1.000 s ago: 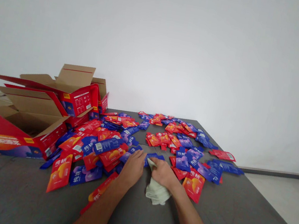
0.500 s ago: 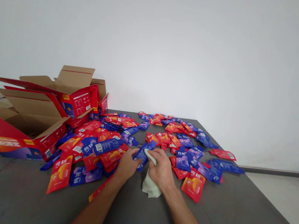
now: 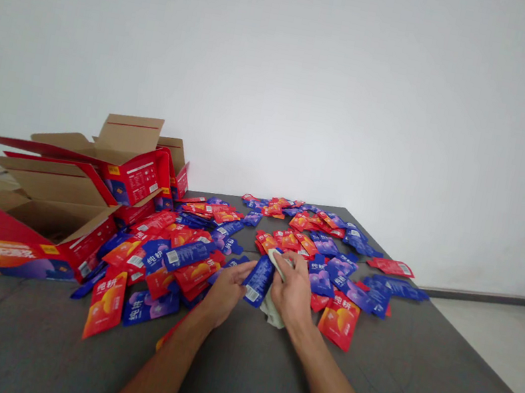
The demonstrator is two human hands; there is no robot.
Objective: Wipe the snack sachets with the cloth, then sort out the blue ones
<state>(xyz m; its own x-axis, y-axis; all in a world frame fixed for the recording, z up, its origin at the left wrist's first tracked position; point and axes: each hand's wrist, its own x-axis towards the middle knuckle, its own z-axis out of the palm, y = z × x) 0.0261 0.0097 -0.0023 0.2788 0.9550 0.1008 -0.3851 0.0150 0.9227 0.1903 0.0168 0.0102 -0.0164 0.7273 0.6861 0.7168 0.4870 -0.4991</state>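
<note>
Between my hands is a blue packet [image 3: 258, 282], its printed back with a barcode facing me. My left hand [image 3: 227, 290] pinches the packet by its left edge. A pale cloth [image 3: 273, 311] is bunched in my right hand [image 3: 292, 291], part of it over the packet's upper right corner and the rest hanging below the fingers. Red and blue packets [image 3: 191, 256] lie heaped left of my hands, and more packets [image 3: 339, 320] spread to the right.
Open red cardboard boxes [image 3: 19, 248] with raised flaps stand at the left of the grey table [image 3: 230, 380]. Further packets [image 3: 281, 208] lie toward the back, near a white wall [image 3: 283, 78]. Pale floor shows beyond the table's right edge.
The blue packet has turned so that its barcode side shows. My right hand has shifted slightly right and up with the cloth, and my left hand has moved slightly right.
</note>
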